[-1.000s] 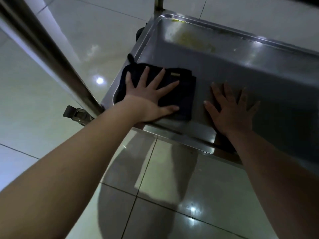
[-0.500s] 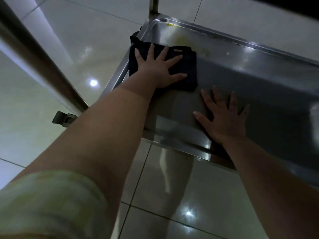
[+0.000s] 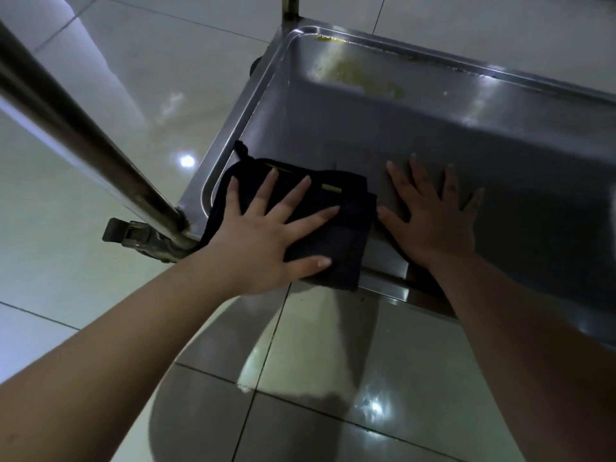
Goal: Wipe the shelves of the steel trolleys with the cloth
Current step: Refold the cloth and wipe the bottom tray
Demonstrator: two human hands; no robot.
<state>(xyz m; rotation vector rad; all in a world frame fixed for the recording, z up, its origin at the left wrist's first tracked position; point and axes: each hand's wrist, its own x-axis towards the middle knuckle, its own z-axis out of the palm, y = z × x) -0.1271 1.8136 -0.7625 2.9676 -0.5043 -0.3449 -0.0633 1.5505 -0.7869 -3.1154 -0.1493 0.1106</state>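
The left hand (image 3: 266, 235) lies flat with fingers spread wide, palm pressed down on a dark folded cloth (image 3: 320, 221). It pinches nothing; the cloth is simply trapped under the palm. The right hand (image 3: 433, 221) is just beside it on the right, also flat and spread, resting bare on the steel with its thumb close to the cloth's right edge.

The cloth sits in the near left corner of the trolley shelf (image 3: 383, 128), its near edge hanging slightly over the shelf's near rim and a small loop sticking up at its far left corner. A thin pale label shows on the cloth between the left fingers.

The shelf is a shallow steel tray with a raised lip. In its far left corner there is a yellowish smear (image 3: 363, 80), well apart from both hands, with more yellow flecks along the far rim.

A steel post (image 3: 83, 141) slants down from the upper left to meet the shelf's near left corner, where a castor brake (image 3: 130, 233) juts out to the left. Another upright (image 3: 290, 6) rises at the far left corner. Glossy pale floor tiles (image 3: 316, 361) lie all around and reflect ceiling lights.
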